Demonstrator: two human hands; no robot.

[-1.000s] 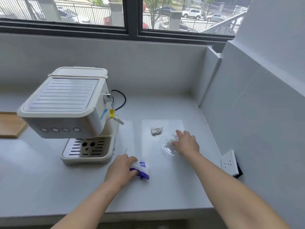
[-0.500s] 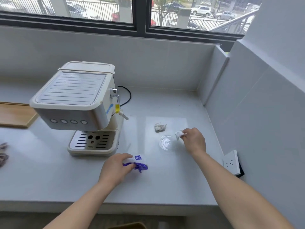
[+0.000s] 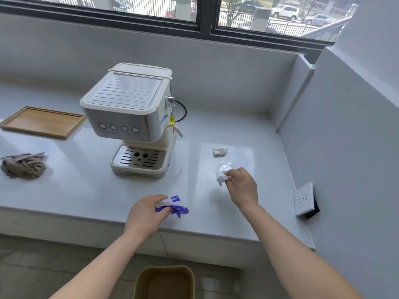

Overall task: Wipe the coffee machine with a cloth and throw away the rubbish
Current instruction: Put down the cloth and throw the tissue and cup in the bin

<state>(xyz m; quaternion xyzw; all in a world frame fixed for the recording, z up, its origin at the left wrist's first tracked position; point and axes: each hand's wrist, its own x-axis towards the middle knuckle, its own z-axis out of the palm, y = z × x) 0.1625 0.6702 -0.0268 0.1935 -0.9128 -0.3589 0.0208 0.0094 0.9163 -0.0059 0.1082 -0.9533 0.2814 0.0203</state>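
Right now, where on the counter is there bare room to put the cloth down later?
Bare counter lies between the brown cloth and the coffee machine, and behind the machine toward the right corner. It is crowded right of the machine: crumpled tissue, clear lid, right hand, and left hand on the purple wrapper.

1. Pale grey counter [image 3: 86, 190] fills a corner; its front edge drops to a tiled floor [image 3: 43, 266].
2. Back wall [image 3: 216, 67] plain grey, a ledge running along its foot.
3. Right wall [image 3: 356, 126] grey, stepped, meeting the back wall at a narrow pillar.
4. Dark-framed window [image 3: 205, 16] above the back wall; railings, trees and parked cars outside.
5. Daylight; soft bright patch on the counter right of centre.
6. White wall socket [image 3: 304, 199] low on the right wall.
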